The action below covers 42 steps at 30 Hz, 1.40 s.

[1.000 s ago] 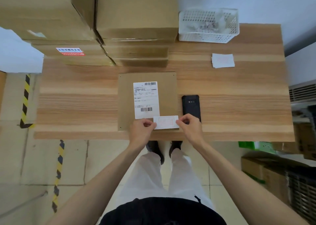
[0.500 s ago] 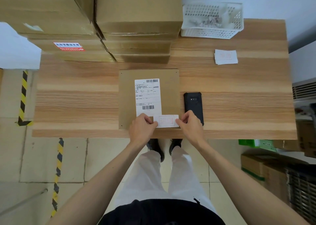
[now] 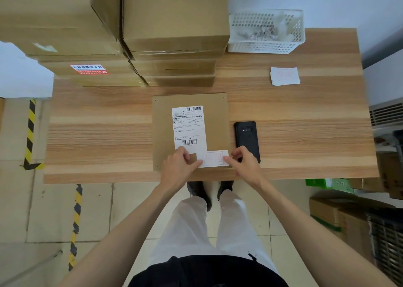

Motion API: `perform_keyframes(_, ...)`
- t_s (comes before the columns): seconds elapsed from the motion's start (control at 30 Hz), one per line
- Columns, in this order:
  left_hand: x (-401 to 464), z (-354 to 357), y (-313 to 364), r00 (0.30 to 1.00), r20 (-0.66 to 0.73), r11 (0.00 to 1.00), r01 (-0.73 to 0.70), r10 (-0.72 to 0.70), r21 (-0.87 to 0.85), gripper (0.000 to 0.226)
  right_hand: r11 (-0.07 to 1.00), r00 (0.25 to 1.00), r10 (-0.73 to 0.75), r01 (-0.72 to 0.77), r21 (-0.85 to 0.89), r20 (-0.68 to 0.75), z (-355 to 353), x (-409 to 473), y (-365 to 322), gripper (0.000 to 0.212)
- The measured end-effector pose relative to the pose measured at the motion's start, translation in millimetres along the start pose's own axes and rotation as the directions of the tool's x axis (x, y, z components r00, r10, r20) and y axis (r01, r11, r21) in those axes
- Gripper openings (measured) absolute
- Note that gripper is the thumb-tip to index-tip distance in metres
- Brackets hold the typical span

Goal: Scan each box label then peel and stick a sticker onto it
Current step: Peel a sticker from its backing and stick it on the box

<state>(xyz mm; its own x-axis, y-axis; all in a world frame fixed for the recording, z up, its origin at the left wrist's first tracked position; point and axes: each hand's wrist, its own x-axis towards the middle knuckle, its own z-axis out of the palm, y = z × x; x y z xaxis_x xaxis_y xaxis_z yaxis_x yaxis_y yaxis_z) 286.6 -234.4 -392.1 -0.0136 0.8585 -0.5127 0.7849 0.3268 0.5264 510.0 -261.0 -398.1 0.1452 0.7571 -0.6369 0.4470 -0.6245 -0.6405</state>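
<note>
box: you had the flat cardboard box [image 3: 189,131] lying square on the tabletop [image 3: 98,134], dead centre, near edge close to you. Good spot, nothing to fix.
shipping label: the white label [image 3: 189,127] sat on the box lid, barcodes showing. Looked to me like scanning was done, since the black scanner [image 3: 246,140] lay face down at 3 o'clock of the box, touching nothing but the tabletop.
sticker: you held the white sticker [image 3: 214,158] with the red print at the box's 5 o'clock corner, right under the label's lower right corner. Couldn't tell if it was already tacked down or just hovering.
left hand: your left hand [image 3: 179,167] pinched the sticker's left end, fingers curled.
right hand: your right hand [image 3: 244,164] pinched the right end, fingertips clamped on the edge.
tip: I'd have kept it taut, laid one end first and smoothed across, so no bubbles. Also kept it off the lower barcode.
risk: the sticker ran right up to the box's right edge, so it could have hung over.
spares: more stickers [image 3: 284,76] waited at 1 o'clock, beside the white basket [image 3: 265,46].
</note>
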Motion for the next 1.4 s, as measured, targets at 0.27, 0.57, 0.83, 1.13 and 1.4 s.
perform_keyframes(0.27,2,-17,-30,0.995,0.070,0.990,-0.066,0.075,-0.125,0.026,0.996,0.996,-0.076,0.075,0.037,0.040,-9,-2,14,0.020)
perform_keyframes(0.57,34,-49,-66,0.978,-0.015,0.857,0.177,-0.210,-0.484,0.079,0.973,1.000,-0.002,0.000,0.231,0.011,11,35,-20,0.070)
perform_keyframes(0.83,31,-49,-47,0.995,0.052,0.780,0.096,-0.082,-0.619,0.051,0.947,0.999,-0.022,0.036,0.319,-0.049,12,33,-29,0.049)
perform_keyframes(1.13,15,-57,59,0.983,0.047,0.842,-0.126,0.177,-0.524,0.052,0.889,0.946,-0.028,0.171,0.424,-0.324,-83,-30,-23,0.033)
perform_keyframes(1.4,-4,-53,231,0.867,0.093,0.811,-0.413,0.489,-0.415,0.074,0.875,0.778,-0.019,0.316,0.366,-0.628,-217,-115,-15,0.039)
